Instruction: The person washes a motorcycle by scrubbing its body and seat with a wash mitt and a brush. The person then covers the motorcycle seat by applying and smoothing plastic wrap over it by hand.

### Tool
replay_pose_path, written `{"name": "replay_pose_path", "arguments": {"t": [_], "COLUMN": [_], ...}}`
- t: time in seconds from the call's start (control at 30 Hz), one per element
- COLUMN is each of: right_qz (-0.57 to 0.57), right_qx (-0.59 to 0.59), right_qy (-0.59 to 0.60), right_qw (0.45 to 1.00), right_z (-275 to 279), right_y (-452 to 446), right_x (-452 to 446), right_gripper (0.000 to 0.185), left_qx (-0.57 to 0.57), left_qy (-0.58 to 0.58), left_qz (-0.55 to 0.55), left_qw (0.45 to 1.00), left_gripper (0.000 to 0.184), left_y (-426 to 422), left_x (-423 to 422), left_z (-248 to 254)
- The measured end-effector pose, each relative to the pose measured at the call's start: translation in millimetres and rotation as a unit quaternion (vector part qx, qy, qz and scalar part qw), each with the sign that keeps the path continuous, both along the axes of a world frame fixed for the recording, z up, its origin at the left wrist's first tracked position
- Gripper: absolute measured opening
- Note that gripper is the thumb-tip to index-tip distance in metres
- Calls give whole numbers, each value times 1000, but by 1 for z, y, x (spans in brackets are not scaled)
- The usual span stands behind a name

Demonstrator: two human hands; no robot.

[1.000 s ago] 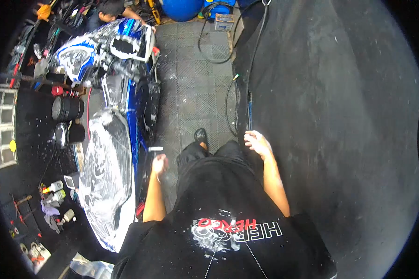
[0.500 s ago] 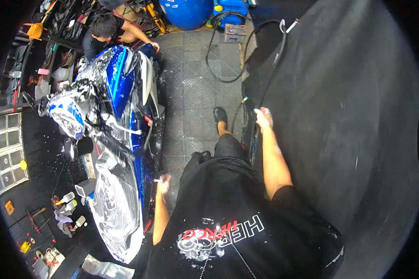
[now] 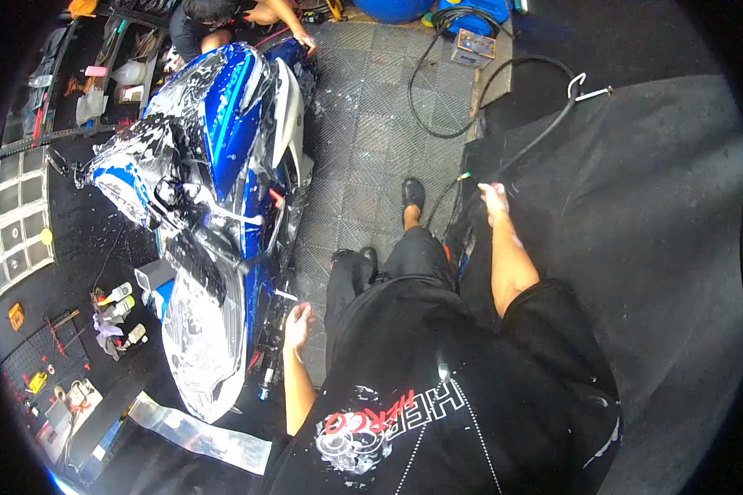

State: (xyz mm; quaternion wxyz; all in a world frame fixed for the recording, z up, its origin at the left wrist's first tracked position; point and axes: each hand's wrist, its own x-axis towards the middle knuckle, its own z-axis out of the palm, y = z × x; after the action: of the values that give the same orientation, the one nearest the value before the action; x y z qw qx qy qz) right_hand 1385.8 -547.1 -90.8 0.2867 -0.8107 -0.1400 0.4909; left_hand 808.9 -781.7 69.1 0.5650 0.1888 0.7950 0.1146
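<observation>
A blue and white motorcycle (image 3: 231,124) stands along my left side, with white foam over its tank, front and seat (image 3: 206,346). My left hand (image 3: 299,323) hangs beside its rear half, fingers loosely bent, and I see nothing in it. A pale lever-like part (image 3: 286,294) sticks out of the bike just above that hand, apart from it. My right hand (image 3: 494,200) is held out to the right, fingers slightly apart. Close behind its fingertips runs a black hose (image 3: 545,136); I see no grip on it. Foam spots my black shirt (image 3: 388,355).
A co-worker's hand (image 3: 305,41) rests at the bike's far end. Grey floor tiles (image 3: 347,124) lie between the bike and a black sheet (image 3: 619,165) on the right. Looped hose (image 3: 417,107) and a small box (image 3: 473,48) sit ahead. Bottles (image 3: 120,293) stand left of the bike.
My view has shifted, and the bike's far end appears higher up. My left hand is now apart from the pale lever-like part it was close to. The right hand stays stretched out.
</observation>
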Motion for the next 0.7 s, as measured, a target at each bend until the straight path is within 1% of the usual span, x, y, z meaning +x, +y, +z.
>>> {"name": "replay_pose_path", "arguments": {"t": [0.03, 0.1, 0.13, 0.17, 0.2, 0.27, 0.3, 0.33, 0.37, 0.4, 0.43, 0.47, 0.5, 0.53, 0.57, 0.6, 0.63, 0.67, 0.7], "right_qz": [20, 49, 80, 77, 39, 20, 9, -3, 7, 19, 16, 35, 40, 45, 38, 30, 19, 22, 8], "right_qx": [-6, -62, -55, -20, 4, 9, 19, 49, 60, 68, 131, 89, 103, 115, 127, 138, 148, 140, 167], "right_qy": [11, 35, 28, 2, 3, -33, -42, -88, -157, -223, -238, -194, -227, -260, -258, -256, -254, -304, -230], "right_qw": [1000, 996, 995, 997, 999, 999, 999, 995, 986, 972, 962, 976, 968, 958, 957, 956, 956, 942, 959], "right_z": [-8, 47, 17, 0, -10, -1, 8, -11, -18, -18, -3, 26, 51, 78, 112, 145, 163, 157, 177], "right_y": [-14, -41, -70, -99, -126, -171, -190, -210, -224, -235, -243, -246, -250, -254, -254, -254, -257, -260, -261], "right_x": [-4, -41, -48, -60, -73, -101, -111, -113, -108, -107, -110, -111, -118, -128, -138, -151, -159, -160, -164], "right_gripper": [61, 51, 48, 47, 49, 48, 47, 39, 36, 33, 28, 35, 41, 47, 50, 53, 56, 60, 62], "left_qx": [24, 84, 116, 136, 147, 169, 176, 178, 180, 244, 223, 205, 165, 136, 213, 223, 212, 290, 309], "left_qy": [-18, -30, -38, -55, -54, -50, -39, -39, -39, -47, -41, -52, -87, -171, -121, -191, -222, -246, -219], "left_qz": [-17, -61, -83, -107, -142, -208, -236, -277, -316, -341, -402, -456, -487, -536, -580, -549, -578, -565, -560], "left_qw": [999, 994, 989, 983, 977, 962, 955, 943, 931, 907, 887, 865, 853, 815, 777, 783, 756, 732, 737], "left_gripper": [37, 36, 36, 36, 36, 37, 38, 39, 39, 41, 45, 49, 52, 56, 60, 66, 78, 90, 94], "left_y": [8, 17, 19, 18, 24, 39, 38, 42, 45, 45, 51, 57, 57, 58, 46, 30, 27, 7, -12], "left_x": [-2, -7, -10, -18, -19, -9, -11, -10, -4, 10, 26, 48, 69, 87, 112, 134, 157, 179, 199], "left_z": [-5, -22, -33, -50, -47, -28, -35, -38, -39, -33, -23, 5, 9, -8, -13, -27, -19, -54, -77]}}
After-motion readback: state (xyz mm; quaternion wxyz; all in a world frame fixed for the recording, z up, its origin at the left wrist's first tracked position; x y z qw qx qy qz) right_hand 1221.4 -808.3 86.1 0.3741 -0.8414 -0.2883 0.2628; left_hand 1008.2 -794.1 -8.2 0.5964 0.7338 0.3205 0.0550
